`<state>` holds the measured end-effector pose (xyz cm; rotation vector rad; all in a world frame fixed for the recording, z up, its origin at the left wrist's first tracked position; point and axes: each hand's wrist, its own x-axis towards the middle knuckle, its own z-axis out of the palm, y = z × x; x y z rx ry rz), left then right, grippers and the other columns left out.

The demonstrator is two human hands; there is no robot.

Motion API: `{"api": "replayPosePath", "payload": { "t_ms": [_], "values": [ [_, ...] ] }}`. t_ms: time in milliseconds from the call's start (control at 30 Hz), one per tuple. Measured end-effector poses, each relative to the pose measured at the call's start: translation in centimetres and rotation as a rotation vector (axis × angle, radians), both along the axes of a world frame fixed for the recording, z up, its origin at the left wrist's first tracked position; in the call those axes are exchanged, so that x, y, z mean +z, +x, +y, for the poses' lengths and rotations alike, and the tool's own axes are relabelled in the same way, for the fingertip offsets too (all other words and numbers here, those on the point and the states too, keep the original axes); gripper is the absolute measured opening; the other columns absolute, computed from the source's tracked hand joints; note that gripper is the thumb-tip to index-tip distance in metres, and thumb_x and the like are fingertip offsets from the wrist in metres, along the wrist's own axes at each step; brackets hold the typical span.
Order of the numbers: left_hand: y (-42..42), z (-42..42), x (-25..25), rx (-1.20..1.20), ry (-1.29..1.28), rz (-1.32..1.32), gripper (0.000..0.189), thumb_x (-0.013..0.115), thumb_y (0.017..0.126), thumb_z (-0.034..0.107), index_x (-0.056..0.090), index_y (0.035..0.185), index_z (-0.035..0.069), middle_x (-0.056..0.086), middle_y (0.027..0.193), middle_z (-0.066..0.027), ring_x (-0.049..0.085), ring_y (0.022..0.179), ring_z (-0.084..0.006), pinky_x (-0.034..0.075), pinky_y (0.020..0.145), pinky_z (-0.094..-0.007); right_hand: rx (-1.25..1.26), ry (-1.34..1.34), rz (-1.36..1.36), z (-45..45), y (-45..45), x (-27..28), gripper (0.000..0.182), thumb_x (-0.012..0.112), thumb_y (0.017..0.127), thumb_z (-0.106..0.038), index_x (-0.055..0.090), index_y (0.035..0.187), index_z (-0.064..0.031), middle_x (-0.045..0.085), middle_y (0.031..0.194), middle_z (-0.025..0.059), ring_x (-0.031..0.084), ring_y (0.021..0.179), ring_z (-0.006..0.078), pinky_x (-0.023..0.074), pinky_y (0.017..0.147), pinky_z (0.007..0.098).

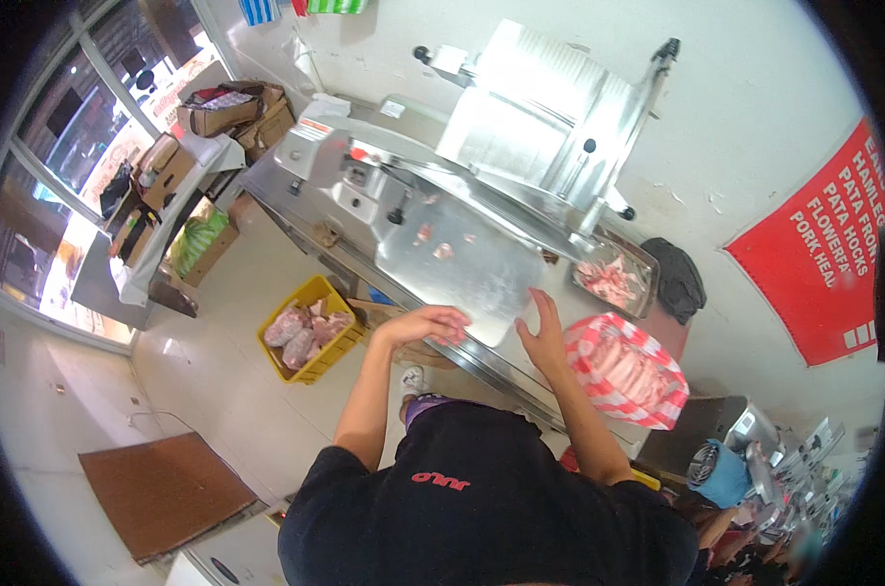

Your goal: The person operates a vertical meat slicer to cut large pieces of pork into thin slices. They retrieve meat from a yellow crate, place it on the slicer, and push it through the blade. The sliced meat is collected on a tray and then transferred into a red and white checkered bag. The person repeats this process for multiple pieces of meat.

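A metal meat slicer point(354, 176) stands on the counter before me, with its ribbed meat carriage point(537, 95) behind the blade. Several small meat scraps point(442, 251) lie on its flat steel receiving plate point(464, 275). My left hand point(438, 324) hovers by the plate's near edge, fingers bent and holding nothing. Near the plate's right side is my right hand point(543, 329), empty, its fingers apart. To the right of it, a red-and-white checked plastic bag point(585, 370) holds sliced pale meat point(629, 370). Behind the bag, a metal tray point(641, 297) holds meat trimmings point(609, 282).
A yellow crate point(299, 373) of bagged meat stands on the floor at the left. Beyond it, a side table point(186, 198) carries cardboard boxes point(219, 117). A black plastic bag point(673, 278) lies beside the tray. At lower right are a blue container point(720, 472) and part of another person.
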<state>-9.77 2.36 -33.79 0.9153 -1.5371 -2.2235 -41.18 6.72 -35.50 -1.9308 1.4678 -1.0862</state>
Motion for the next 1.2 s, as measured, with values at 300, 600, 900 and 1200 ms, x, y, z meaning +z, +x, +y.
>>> {"api": "replayPosePath", "payload": {
  "t_ms": [300, 600, 900, 1200],
  "values": [
    [22.9, 4.6, -5.9, 1.028, 0.227, -0.092, 0.030, 0.063, 0.095, 0.013, 0.062, 0.126, 0.013, 0.070, 0.114, -0.0002, 0.065, 0.100, -0.0133, 0.049, 0.087, -0.0287, -0.214, -0.078, 0.603, -15.1, 18.5, -3.4, 0.083, 0.060, 0.096, -0.049, 0.028, 0.159, -0.0056, 0.028, 0.159, 0.0361, 0.025, 0.149, 0.0510, 0.0181, 0.124, 0.0546],
    [28.7, 5.1, -10.9, 1.177, 0.328, 0.008, 0.026, 0.066, 0.092, 0.013, 0.064, 0.119, 0.015, 0.070, 0.110, -0.0007, 0.065, 0.096, -0.0148, 0.050, 0.081, -0.0293, -0.037, -0.104, 0.445, -26.4, 23.4, -6.7, 0.036, 0.060, 0.096, -0.027, 0.064, 0.123, -0.0037, 0.062, 0.136, 0.0162, 0.057, 0.124, 0.0405, 0.0454, 0.107, 0.0497],
    [26.5, 0.3, -12.3, 1.032, 0.314, 0.024, 0.025, 0.066, 0.093, 0.013, 0.066, 0.118, 0.014, 0.071, 0.106, 0.0002, 0.067, 0.093, -0.0123, 0.050, 0.078, -0.0264, 0.158, -0.310, 0.499, -18.2, 17.7, -3.0, 0.028, 0.064, 0.089, -0.005, 0.070, 0.117, -0.0047, 0.066, 0.132, 0.0143, 0.063, 0.120, 0.0351, 0.0511, 0.107, 0.0430],
    [24.7, -1.6, -14.0, 0.841, 0.321, -0.138, 0.026, 0.066, 0.094, 0.012, 0.066, 0.121, 0.013, 0.071, 0.107, -0.0036, 0.068, 0.091, -0.0138, 0.051, 0.075, -0.0258, 0.052, -0.209, 0.390, -9.5, 4.2, -2.7, 0.041, 0.059, 0.080, 0.008, 0.070, 0.118, -0.0045, 0.067, 0.129, 0.0164, 0.064, 0.122, 0.0331, 0.0543, 0.102, 0.0410]
  ]
}}
